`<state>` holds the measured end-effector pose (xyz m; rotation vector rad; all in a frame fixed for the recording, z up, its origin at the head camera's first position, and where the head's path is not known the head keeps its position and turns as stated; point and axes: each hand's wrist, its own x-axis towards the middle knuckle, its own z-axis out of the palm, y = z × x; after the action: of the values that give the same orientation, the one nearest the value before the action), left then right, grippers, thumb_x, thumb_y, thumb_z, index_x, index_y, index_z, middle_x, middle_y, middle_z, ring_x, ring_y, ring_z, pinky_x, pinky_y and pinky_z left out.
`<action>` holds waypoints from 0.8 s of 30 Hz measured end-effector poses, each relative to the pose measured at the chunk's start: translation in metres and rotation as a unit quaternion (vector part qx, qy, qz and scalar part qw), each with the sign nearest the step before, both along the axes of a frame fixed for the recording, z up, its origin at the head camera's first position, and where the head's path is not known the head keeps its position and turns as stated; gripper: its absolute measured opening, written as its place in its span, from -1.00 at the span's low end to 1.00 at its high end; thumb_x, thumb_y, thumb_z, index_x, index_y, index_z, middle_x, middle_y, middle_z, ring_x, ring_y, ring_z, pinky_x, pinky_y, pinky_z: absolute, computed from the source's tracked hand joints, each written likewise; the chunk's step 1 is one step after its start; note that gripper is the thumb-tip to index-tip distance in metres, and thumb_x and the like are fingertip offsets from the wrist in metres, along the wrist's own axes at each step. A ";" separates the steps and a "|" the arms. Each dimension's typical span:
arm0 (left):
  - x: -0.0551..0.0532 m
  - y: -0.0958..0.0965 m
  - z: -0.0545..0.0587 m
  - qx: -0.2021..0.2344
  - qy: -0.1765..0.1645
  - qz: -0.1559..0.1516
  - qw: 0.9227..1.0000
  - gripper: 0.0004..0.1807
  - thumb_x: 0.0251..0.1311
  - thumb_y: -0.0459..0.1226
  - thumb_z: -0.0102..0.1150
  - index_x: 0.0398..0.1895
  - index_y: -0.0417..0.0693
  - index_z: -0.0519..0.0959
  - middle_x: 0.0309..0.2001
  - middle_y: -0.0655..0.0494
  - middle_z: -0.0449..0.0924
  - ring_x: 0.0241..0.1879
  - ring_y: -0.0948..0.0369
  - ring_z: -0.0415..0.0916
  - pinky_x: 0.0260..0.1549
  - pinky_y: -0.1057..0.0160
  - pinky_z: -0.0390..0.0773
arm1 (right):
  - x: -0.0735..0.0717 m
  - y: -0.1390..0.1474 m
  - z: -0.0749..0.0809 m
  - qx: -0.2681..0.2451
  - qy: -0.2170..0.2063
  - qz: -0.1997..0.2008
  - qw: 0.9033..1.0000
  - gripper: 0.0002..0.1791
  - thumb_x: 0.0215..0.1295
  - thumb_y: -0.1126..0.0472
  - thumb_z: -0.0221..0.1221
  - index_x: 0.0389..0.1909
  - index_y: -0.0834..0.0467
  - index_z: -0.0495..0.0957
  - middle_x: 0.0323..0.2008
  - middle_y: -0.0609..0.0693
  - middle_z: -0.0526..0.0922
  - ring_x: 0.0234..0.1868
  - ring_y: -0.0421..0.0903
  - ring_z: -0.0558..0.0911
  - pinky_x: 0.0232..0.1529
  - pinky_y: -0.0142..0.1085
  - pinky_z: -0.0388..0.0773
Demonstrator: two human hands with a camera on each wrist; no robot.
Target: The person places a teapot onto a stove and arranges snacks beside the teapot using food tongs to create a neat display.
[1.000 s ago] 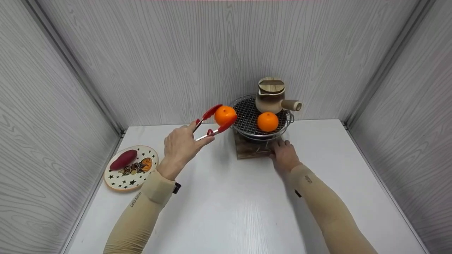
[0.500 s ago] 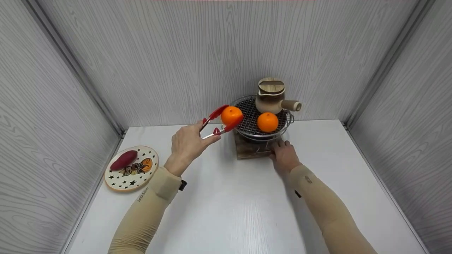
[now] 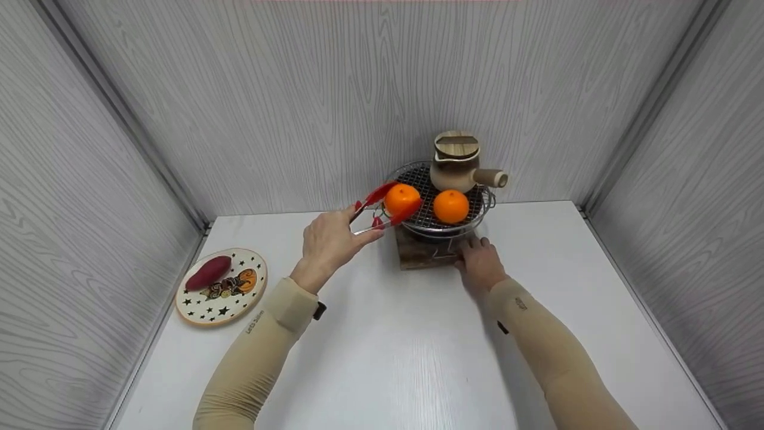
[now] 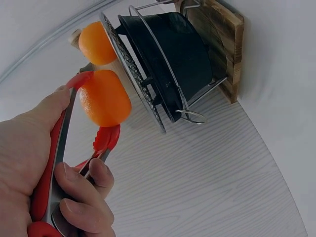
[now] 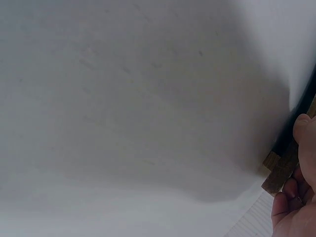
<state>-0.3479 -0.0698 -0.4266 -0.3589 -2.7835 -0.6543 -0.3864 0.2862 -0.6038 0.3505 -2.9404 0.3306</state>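
My left hand (image 3: 331, 243) grips a pair of tongs (image 3: 408, 212) with red tips. Between those tips is an orange (image 3: 402, 199), held at the left rim of a round wire grill rack (image 3: 415, 176). In the left wrist view this orange (image 4: 105, 98) is clear of the mesh, off to its side. A second orange (image 3: 451, 206) sits on the front of the rack. My right hand (image 3: 481, 266) holds the front right corner of the wooden base (image 3: 415, 254) under the grill, thumb and fingers on either side of the wood (image 5: 279, 177).
A brown side-handled pot (image 3: 451, 178) with a wooden lid stands at the back of the rack. Below the mesh is a black bowl-shaped stove (image 4: 173, 54). A patterned plate (image 3: 200, 312) with a dark red sweet potato (image 3: 208, 273) lies on the left. Grey wood-grain walls (image 3: 286, 107) enclose the table.
My left hand has moved right with the tongs and orange, from left of the grill to over the rack's left edge. My right hand has stayed on the wooden base.
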 end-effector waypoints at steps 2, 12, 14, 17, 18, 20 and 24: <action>-0.001 0.002 0.000 -0.004 0.001 -0.002 1.000 -0.24 0.25 0.34 0.54 0.25 -0.01 0.77 -0.48 0.16 0.25 -0.49 0.17 0.17 -0.55 0.21 0.20 | -0.001 0.000 -0.001 -0.001 0.000 -0.001 1.000 -0.50 0.65 0.09 0.31 0.41 0.26 0.50 0.38 0.32 0.59 0.26 0.28 0.55 0.37 0.23 0.53; -0.008 0.016 -0.003 -0.007 -0.016 -0.010 1.000 -0.18 0.23 0.38 0.51 0.32 0.01 0.76 -0.43 0.10 0.55 -0.48 0.16 0.20 -0.54 0.20 0.27 | -0.001 0.000 -0.001 0.016 -0.011 -0.003 1.000 -0.55 0.67 0.08 0.27 0.36 0.27 0.52 0.27 0.32 0.61 0.21 0.30 0.54 0.30 0.22 0.54; -0.009 0.019 -0.004 -0.008 -0.019 -0.011 1.000 -0.16 0.23 0.38 0.52 0.38 0.02 0.74 -0.40 0.07 0.62 -0.47 0.16 0.21 -0.54 0.20 0.28 | -0.005 0.004 -0.007 0.027 -0.013 -0.001 1.000 -0.57 0.68 0.06 0.25 0.33 0.26 0.52 0.21 0.30 0.61 0.18 0.29 0.54 0.27 0.19 0.54; -0.010 0.022 -0.005 -0.009 -0.026 -0.011 1.000 -0.17 0.24 0.37 0.51 0.36 0.03 0.74 -0.40 0.07 0.59 -0.46 0.16 0.21 -0.52 0.20 0.28 | -0.006 0.004 -0.006 0.016 -0.022 -0.004 1.000 -0.56 0.68 0.04 0.27 0.34 0.24 0.52 0.25 0.28 0.61 0.21 0.27 0.53 0.31 0.19 0.53; -0.011 0.022 -0.005 -0.008 -0.028 -0.010 1.000 -0.19 0.24 0.37 0.52 0.34 0.03 0.75 -0.39 0.09 0.57 -0.45 0.16 0.22 -0.52 0.20 0.29 | -0.006 0.004 -0.007 0.014 -0.021 -0.003 1.000 -0.55 0.67 0.04 0.27 0.34 0.24 0.52 0.25 0.28 0.61 0.21 0.27 0.53 0.31 0.20 0.53; -0.011 0.023 -0.005 -0.008 -0.031 -0.008 0.999 -0.24 0.24 0.37 0.52 0.25 0.03 0.77 -0.39 0.12 0.53 -0.44 0.15 0.24 -0.51 0.19 0.29 | -0.006 0.003 -0.006 0.011 -0.022 -0.003 1.000 -0.55 0.68 0.03 0.27 0.35 0.23 0.52 0.27 0.27 0.61 0.22 0.26 0.54 0.33 0.19 0.53; -0.012 0.024 -0.006 -0.006 -0.035 -0.006 0.999 -0.29 0.24 0.37 0.53 0.15 0.02 0.78 -0.40 0.11 0.51 -0.43 0.14 0.27 -0.50 0.19 0.30 | -0.007 0.004 -0.006 0.009 -0.026 -0.006 1.000 -0.54 0.68 0.02 0.27 0.37 0.20 0.51 0.32 0.25 0.60 0.25 0.23 0.53 0.36 0.18 0.53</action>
<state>-0.3597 -0.0454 -0.4326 -0.3634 -2.8544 -0.6640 -0.3938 0.2907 -0.6102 0.3308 -2.9964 0.3161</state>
